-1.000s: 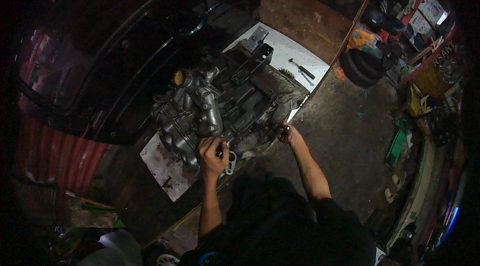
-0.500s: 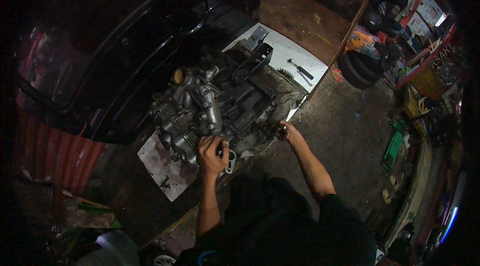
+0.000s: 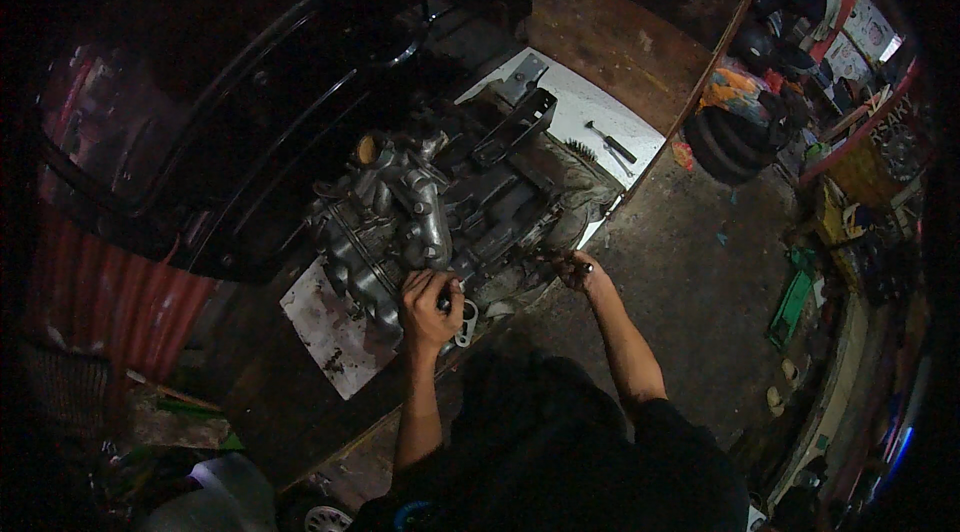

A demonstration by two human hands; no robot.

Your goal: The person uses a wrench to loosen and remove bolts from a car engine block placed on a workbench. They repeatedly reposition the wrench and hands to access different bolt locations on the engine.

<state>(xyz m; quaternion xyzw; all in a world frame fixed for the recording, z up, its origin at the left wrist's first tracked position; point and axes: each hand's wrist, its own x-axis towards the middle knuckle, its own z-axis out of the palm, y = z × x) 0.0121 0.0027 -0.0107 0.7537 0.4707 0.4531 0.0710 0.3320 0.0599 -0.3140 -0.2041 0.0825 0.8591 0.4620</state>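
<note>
A greasy metal engine (image 3: 430, 217) lies on the bench in front of me. My left hand (image 3: 430, 310) is curled at its near side, the fingers closed round a dark part I cannot make out. Beside that hand is a flat pale metal piece with holes (image 3: 467, 324). My right hand (image 3: 581, 275) is closed at the engine's right side. From its fingers sticks the shiny end of a slim metal tool (image 3: 588, 269); its kind is hard to tell in the dim light. A crumpled grey cloth (image 3: 580, 182) lies against the engine's right end.
A white board (image 3: 625, 112) under the engine's far end carries a dark-handled tool (image 3: 618, 148) and a bristle brush (image 3: 580, 147). A stained pale sheet (image 3: 330, 332) sits at the near left. Black tyres (image 3: 735, 147) and a green object (image 3: 792, 307) are on the floor at right.
My right hand has shifted slightly right and nearer, turning so that the tool's shiny end shows more. The left hand keeps its place at the engine. The whole view has shifted a little.
</note>
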